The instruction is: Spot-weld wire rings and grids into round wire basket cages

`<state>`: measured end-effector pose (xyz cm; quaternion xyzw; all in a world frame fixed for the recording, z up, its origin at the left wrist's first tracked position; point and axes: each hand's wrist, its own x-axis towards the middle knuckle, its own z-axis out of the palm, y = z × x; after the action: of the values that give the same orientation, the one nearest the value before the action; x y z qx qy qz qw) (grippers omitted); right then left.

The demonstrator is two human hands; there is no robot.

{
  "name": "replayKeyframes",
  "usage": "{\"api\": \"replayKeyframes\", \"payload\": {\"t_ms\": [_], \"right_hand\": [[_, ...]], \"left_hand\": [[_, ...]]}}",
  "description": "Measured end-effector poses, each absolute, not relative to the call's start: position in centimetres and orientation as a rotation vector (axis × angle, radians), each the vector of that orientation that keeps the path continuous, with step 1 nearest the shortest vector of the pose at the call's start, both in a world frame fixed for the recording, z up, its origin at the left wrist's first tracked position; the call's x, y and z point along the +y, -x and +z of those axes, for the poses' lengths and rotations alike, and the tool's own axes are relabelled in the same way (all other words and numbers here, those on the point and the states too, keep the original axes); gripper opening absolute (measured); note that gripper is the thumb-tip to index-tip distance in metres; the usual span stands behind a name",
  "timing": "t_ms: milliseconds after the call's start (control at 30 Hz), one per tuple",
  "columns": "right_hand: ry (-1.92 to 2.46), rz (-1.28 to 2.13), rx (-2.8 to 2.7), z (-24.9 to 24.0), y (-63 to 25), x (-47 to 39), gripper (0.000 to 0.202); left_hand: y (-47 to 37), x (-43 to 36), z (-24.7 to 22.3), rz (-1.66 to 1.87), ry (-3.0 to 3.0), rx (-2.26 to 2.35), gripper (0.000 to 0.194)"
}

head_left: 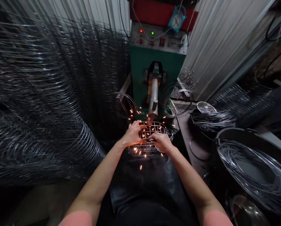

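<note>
Gripping the wire grid [157, 128], fingers of both hands [132, 133] [162, 142] curl amid sparks [140, 167].

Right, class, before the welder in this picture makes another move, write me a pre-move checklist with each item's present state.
1. Machine lights: ok, red light and green light lit.
2. Wire frame at the electrode tip: ok.
3. Left hand and right hand at the frame: ok.
4. Hands gloved: not ok, bare amid sparks.
5. Lap covered: ok, dark sheet.
6. Joints sound: cannot tell, too small.
</note>
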<state>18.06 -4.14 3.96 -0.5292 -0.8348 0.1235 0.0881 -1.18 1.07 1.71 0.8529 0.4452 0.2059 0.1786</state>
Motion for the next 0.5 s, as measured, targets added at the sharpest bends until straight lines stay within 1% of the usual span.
{"api": "replayKeyframes", "payload": {"t_ms": [233, 367, 500], "right_hand": [[1.696, 0.216, -2.49, 3.6, -17.5, -5.2, 0.028], [1.721, 0.161, -2.455, 3.2, -17.6, -3.8, 0.03], [1.716, 0.164, -2.404, 3.1, -17.8, -2.3, 0.027]], "left_hand": [[1.0, 0.9, 1.9, 0.57, -2.424, 1.295, 0.08], [0.5, 1.8, 2.1, 0.555, -2.412, 1.398, 0.081], [0.1, 2.6, 2.6, 0.551, -2.422, 1.456, 0.078]]}}
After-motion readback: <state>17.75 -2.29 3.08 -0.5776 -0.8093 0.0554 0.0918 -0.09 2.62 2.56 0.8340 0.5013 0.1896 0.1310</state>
